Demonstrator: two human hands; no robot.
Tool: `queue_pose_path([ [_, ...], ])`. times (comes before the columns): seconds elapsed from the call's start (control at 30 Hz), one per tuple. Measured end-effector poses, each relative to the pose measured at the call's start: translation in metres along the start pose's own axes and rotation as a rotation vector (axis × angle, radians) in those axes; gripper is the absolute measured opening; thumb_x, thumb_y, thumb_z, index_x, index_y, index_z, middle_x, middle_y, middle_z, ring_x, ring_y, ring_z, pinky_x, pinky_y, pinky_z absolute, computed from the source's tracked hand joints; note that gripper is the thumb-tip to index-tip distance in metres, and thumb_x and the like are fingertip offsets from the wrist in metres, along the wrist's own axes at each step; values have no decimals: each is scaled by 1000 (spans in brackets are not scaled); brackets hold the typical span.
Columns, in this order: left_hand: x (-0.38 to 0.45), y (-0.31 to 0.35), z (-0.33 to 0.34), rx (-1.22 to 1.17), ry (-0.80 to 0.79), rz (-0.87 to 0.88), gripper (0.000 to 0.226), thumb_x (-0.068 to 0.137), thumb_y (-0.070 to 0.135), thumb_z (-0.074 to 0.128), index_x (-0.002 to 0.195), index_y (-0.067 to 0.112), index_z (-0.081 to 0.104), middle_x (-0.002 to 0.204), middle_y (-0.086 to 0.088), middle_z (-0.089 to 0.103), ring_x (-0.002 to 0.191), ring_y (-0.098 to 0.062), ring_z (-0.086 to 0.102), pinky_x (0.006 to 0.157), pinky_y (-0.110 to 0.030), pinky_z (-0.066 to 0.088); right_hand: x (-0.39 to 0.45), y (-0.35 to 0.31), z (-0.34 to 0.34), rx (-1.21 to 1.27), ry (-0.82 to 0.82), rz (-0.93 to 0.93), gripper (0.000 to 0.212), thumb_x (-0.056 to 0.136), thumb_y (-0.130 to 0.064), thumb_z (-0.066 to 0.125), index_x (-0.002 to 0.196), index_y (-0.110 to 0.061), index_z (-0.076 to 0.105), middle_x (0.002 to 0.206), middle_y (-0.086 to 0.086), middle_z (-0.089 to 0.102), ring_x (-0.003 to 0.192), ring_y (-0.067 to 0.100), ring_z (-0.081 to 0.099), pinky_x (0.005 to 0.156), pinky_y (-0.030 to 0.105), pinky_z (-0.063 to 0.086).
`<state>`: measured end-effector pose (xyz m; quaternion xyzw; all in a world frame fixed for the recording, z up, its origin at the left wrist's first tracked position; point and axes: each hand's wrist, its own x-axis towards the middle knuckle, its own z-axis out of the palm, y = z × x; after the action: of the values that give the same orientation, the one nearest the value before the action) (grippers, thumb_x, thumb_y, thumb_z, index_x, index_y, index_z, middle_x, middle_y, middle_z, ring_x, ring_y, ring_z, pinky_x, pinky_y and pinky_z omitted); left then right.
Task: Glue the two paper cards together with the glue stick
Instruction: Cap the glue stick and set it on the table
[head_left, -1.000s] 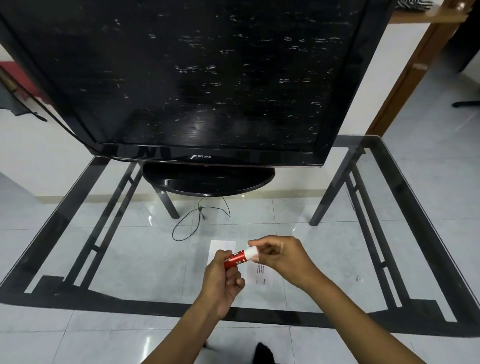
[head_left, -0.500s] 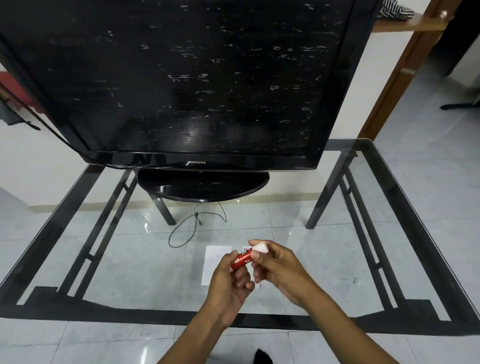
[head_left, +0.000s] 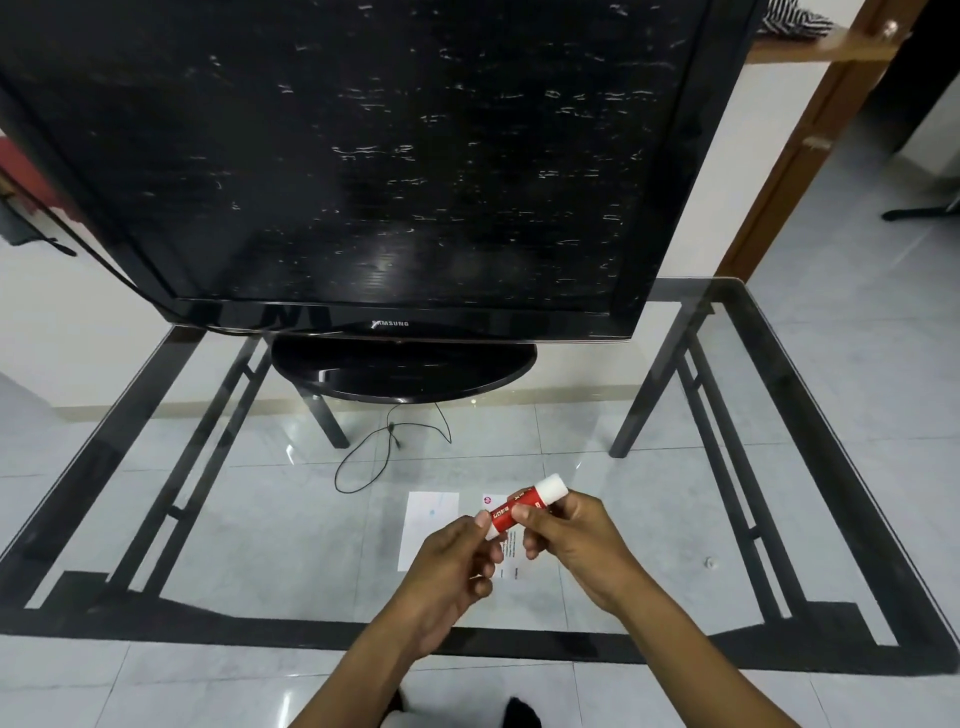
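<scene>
Head view. Both hands hold the glue stick (head_left: 522, 508) above the table (head_left: 779, 364), in the near centre. The left hand (head_left: 457, 566) pinches the lower left end of the stick between thumb and fingers. The right hand (head_left: 576, 545) grips the red middle of the stick; its white cap end points up and to the right, clear of both hands. The stick is tilted, not touching the glass.

Two cards lie flat on the glass under the hands. The left card (head_left: 428, 527) is mostly exposed, just beside the left hand. The right card (head_left: 511, 556) is largely covered by the hands; only its top corner and a printed strip between the hands show. The two cards lie close together; whether their edges touch cannot be told.

A TV (head_left: 363, 182) on an oval stand (head_left: 402, 369) fills the far part of the table. Open glass lies to the left and right of the cards, bounded by the dark frame edges. The near table edge runs just under the forearms.
</scene>
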<state>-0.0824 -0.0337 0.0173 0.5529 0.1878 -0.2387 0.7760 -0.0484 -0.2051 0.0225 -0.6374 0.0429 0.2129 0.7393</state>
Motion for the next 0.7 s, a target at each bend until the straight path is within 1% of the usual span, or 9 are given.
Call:
queue_pose_path([
  [0.13, 4, -5, 0, 129, -8, 92, 23, 89, 37, 59, 88, 15, 64, 77, -2, 65, 64, -10, 51, 52, -20, 41, 3, 6, -4, -24, 55, 3, 9, 83, -20, 70, 89, -14, 74, 63, 10, 66, 56, 19, 60, 59, 26, 53],
  [0.2, 6, -6, 1, 208, 7, 125, 21, 90, 36, 59, 89, 16, 63, 81, -1, 69, 66, -10, 53, 53, -21, 42, 5, 9, -7, -39, 65, 12, 9, 82, -22, 72, 87, -16, 75, 64, 9, 67, 56, 17, 61, 59, 24, 54],
  [0.27, 10, -6, 2, 313, 41, 134, 20, 89, 39, 59, 91, 20, 65, 88, 2, 73, 67, -9, 57, 54, -21, 46, 9, 13, -11, -83, 91, 28, 10, 81, -26, 73, 87, -19, 74, 65, 3, 70, 59, 15, 63, 59, 21, 55],
  [0.33, 16, -5, -1, 458, 97, 125, 23, 89, 46, 56, 93, 25, 66, 95, 7, 72, 73, -10, 64, 57, -21, 50, 19, 16, -14, -176, 151, 26, 10, 81, -28, 72, 88, -22, 71, 73, -3, 73, 69, 14, 66, 59, 20, 55],
  [0.4, 22, -4, -9, 574, 160, 113, 24, 91, 46, 51, 98, 27, 64, 100, 9, 69, 78, -12, 66, 61, -22, 52, 34, 18, -21, -334, 232, -41, 9, 83, -26, 71, 91, -24, 65, 83, -8, 71, 81, 13, 66, 65, 23, 56],
  [0.47, 28, -7, -21, 673, 219, 113, 21, 93, 40, 50, 105, 26, 62, 103, 7, 66, 80, -14, 66, 67, -23, 50, 50, 19, -31, -495, 312, -130, 11, 85, -21, 69, 93, -21, 62, 89, -6, 69, 84, 10, 63, 73, 23, 52],
  [0.53, 32, -11, -34, 774, 260, 125, 23, 94, 35, 53, 113, 25, 61, 104, 5, 66, 83, -15, 66, 72, -21, 47, 64, 23, -41, -620, 366, -172, 12, 86, -16, 68, 96, -16, 61, 91, -1, 69, 83, 15, 62, 76, 28, 51],
  [0.63, 36, -15, -49, 952, 288, 196, 26, 93, 26, 56, 118, 19, 60, 105, 3, 66, 79, -12, 61, 77, -18, 43, 82, 30, -49, -756, 384, -128, 16, 87, -16, 66, 100, -12, 59, 95, 7, 69, 88, 22, 62, 79, 38, 53],
  [0.7, 38, -16, -56, 1070, 293, 230, 29, 93, 23, 56, 121, 18, 58, 113, -1, 65, 80, -14, 60, 82, -20, 45, 88, 33, -49, -787, 379, -113, 18, 87, -18, 66, 102, -11, 59, 95, 8, 68, 89, 24, 62, 78, 40, 54],
])
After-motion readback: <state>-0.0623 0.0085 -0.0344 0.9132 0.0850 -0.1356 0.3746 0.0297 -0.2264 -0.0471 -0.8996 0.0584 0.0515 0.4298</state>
